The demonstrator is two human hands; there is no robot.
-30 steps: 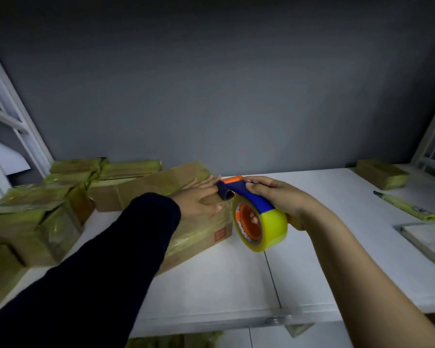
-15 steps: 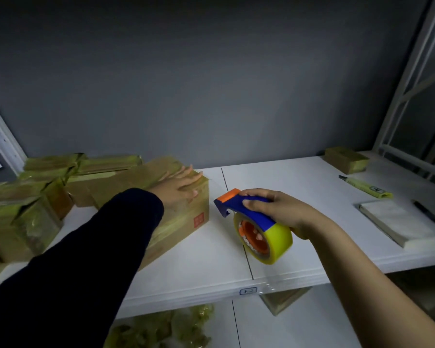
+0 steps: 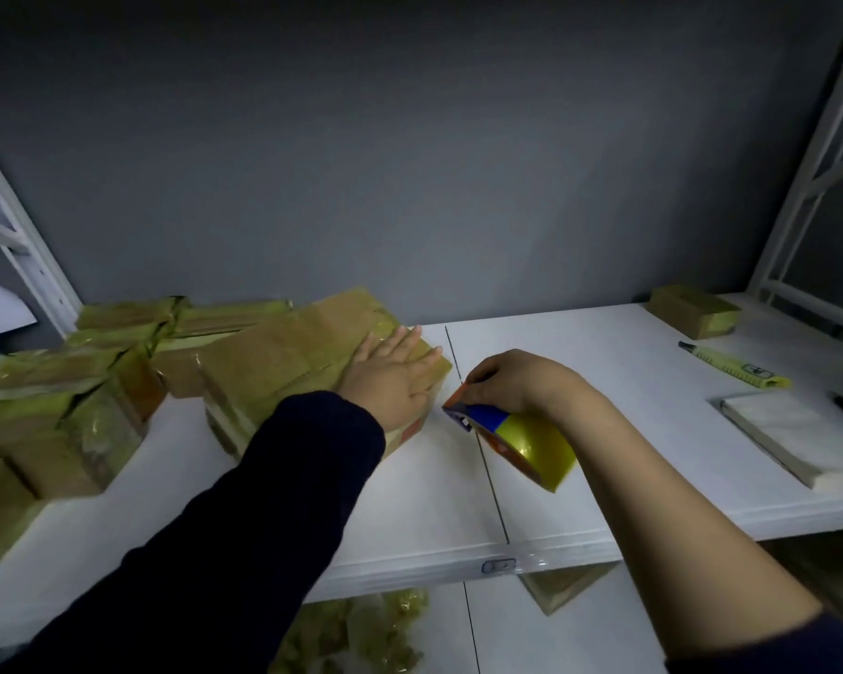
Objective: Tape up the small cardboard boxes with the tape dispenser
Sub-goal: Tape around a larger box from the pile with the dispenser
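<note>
1. Left hand (image 3: 394, 384): fingers straight, laid flat on the cardboard box (image 3: 283, 352) top.
2. Right hand (image 3: 509, 381): curled round the tape dispenser (image 3: 517, 432), just beside the box at its 3 o'clock.
3. Box rests on the shelf (image 3: 434, 503).

Grey wall (image 3: 410, 163), white shelf (image 3: 580, 503)

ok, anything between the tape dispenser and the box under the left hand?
Nothing visible. The right hand holds the tape dispenser at the right end of the box, nothing between. The left hand lies flat on the box top there.
</note>
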